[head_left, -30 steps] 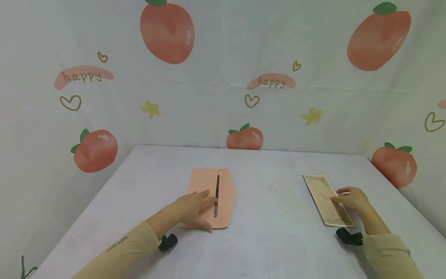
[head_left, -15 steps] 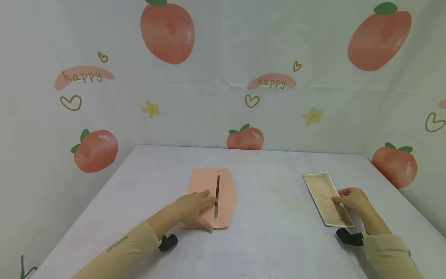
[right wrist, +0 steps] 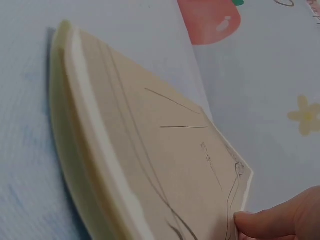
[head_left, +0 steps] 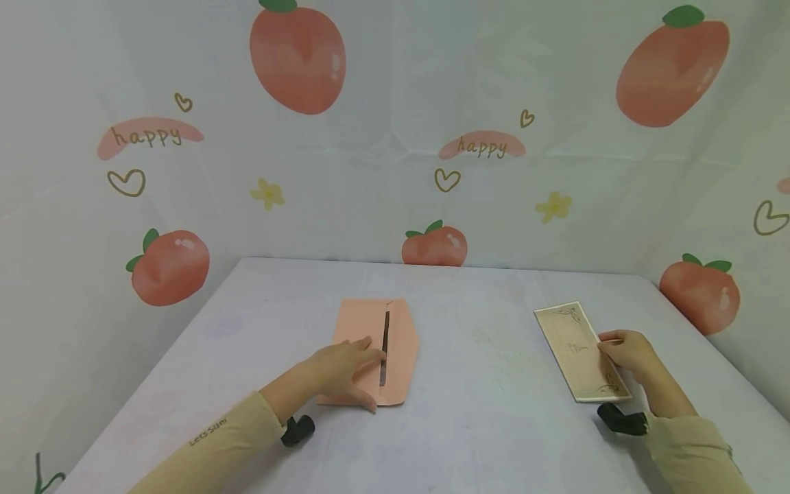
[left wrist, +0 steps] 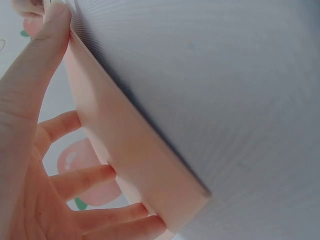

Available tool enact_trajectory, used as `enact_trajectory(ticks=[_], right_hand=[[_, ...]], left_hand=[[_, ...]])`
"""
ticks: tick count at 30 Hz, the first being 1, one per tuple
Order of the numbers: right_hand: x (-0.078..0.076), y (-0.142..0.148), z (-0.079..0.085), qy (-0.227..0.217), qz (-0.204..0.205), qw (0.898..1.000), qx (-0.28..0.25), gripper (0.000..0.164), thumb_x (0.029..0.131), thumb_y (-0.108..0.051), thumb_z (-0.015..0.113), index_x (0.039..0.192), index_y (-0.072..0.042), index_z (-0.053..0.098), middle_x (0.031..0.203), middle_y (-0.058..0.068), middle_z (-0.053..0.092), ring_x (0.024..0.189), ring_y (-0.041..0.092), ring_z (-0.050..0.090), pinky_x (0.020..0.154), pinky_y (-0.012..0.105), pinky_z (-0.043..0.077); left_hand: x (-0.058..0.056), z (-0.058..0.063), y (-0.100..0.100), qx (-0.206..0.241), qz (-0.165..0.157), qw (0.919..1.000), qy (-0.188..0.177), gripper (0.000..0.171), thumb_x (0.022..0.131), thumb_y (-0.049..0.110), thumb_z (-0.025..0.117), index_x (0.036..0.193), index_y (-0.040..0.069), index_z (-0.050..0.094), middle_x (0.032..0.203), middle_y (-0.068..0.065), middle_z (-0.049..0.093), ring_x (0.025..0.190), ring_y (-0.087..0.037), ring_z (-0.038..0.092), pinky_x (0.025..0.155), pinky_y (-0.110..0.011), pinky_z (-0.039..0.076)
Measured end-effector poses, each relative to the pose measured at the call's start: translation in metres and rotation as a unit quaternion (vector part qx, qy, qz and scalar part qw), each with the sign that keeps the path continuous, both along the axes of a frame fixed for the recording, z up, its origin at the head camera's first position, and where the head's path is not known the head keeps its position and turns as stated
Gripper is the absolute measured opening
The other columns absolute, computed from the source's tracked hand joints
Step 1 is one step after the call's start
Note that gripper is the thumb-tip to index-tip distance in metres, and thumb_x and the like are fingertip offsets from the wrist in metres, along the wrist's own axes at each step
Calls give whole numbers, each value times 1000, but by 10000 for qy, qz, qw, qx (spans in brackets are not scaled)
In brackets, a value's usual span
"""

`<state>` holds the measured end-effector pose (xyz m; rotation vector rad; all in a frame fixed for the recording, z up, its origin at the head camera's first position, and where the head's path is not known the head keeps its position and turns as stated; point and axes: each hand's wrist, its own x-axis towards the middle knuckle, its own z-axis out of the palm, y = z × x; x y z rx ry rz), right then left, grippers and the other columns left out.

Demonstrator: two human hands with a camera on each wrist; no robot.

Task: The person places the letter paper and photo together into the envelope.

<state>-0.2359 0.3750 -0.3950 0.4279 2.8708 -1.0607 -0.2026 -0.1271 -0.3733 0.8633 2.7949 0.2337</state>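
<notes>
In the head view a pink envelope (head_left: 402, 343) lies left of the table's middle, its pointed flap to the right and a narrow dark strip along it. My left hand (head_left: 341, 368) rests on it with fingers spread; in the left wrist view the fingertips touch the pink paper (left wrist: 120, 135). On the right side is a beige card (head_left: 570, 343) with a pale border and dark corner ornaments. My right hand (head_left: 631, 353) pinches its right edge. In the right wrist view the thumb (right wrist: 275, 220) presses that edge, and a greenish layer (right wrist: 62, 115) shows under the card's near end.
The white table (head_left: 469, 439) stretches between the envelope and the card. Behind it hangs a pale cloth (head_left: 370, 178) printed with fruit, hearts and flowers. Black wrist-worn pieces show under the left wrist (head_left: 298, 431) and the right wrist (head_left: 620, 420).
The card's right edge has risen, so the card tilts more toward the left. My right thumb has moved from over the card's face to its edge. The left hand and envelope have stayed put.
</notes>
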Motion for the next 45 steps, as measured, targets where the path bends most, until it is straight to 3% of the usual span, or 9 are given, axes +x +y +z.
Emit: enact_trajectory(ticks=[3, 7, 14, 19, 26, 32, 35, 39, 45], right_hand=[[8, -11, 14, -107, -32, 9999, -54, 39, 91, -6, 46, 118, 21, 43, 106, 39, 52, 87, 34, 57, 57, 20, 44], [13, -18, 24, -134, -54, 9999, -65, 40, 92, -7, 45, 120, 21, 42, 112, 41, 48, 92, 39, 55, 62, 27, 46], [11, -18, 25, -38, 43, 9999, -111, 42, 92, -11, 45, 122, 19, 42, 118, 41, 46, 100, 46, 51, 78, 52, 47], [9, -22, 25, 70, 162, 9998, -62, 41, 92, -10, 46, 121, 19, 43, 115, 41, 48, 97, 42, 52, 74, 44, 49], [11, -35, 33, 43, 213, 9997, -69, 41, 93, -10, 44, 123, 18, 42, 118, 41, 46, 100, 44, 51, 77, 44, 49], [7, -38, 33, -44, 217, 9996, -146, 43, 95, -15, 45, 126, 15, 41, 121, 39, 45, 106, 46, 49, 83, 63, 44], [4, -38, 30, -7, 215, 9996, -169, 43, 95, -17, 47, 126, 13, 43, 119, 37, 49, 100, 40, 53, 79, 59, 47], [-2, -35, 24, 97, 288, 9993, -200, 43, 94, -17, 51, 124, 12, 46, 114, 32, 55, 87, 25, 57, 67, 36, 51], [-3, -42, 26, 208, 398, 9987, -253, 40, 93, -15, 51, 123, 12, 47, 111, 29, 57, 81, 16, 56, 58, 20, 47]], left_hand=[[0, 0, 0, -11, 14, 10000, -7, 86, 63, 65, 71, 134, 24, 45, 147, -18, 37, 126, -46, 44, 100, -56, 41], [0, -1, 0, -12, 62, 10000, -42, 87, 63, 66, 70, 135, 24, 45, 148, -17, 36, 127, -47, 44, 100, -56, 41], [-1, -2, 0, 0, 18, 10000, 3, 86, 63, 65, 71, 134, 24, 45, 147, -18, 37, 125, -46, 46, 97, -56, 43], [0, -1, 0, -4, 9, 10000, -1, 86, 64, 65, 71, 134, 24, 45, 147, -18, 37, 125, -46, 46, 98, -56, 43], [0, 0, 1, -66, 74, 9999, -38, 87, 64, 65, 70, 135, 24, 44, 148, -18, 36, 127, -47, 43, 102, -56, 40], [-1, -1, 1, -88, 93, 9999, -57, 87, 64, 66, 70, 136, 24, 44, 149, -17, 35, 129, -47, 41, 103, -56, 39], [-1, -2, 1, -92, 76, 9999, -51, 87, 64, 66, 70, 135, 24, 44, 149, -17, 35, 128, -47, 41, 103, -56, 39], [0, -1, 1, -104, 63, 9999, -57, 87, 64, 66, 70, 135, 23, 44, 149, -17, 35, 128, -48, 41, 103, -56, 39], [0, 0, 1, -103, 100, 9999, -76, 86, 64, 66, 70, 135, 24, 44, 149, -17, 35, 128, -48, 41, 102, -58, 39]])
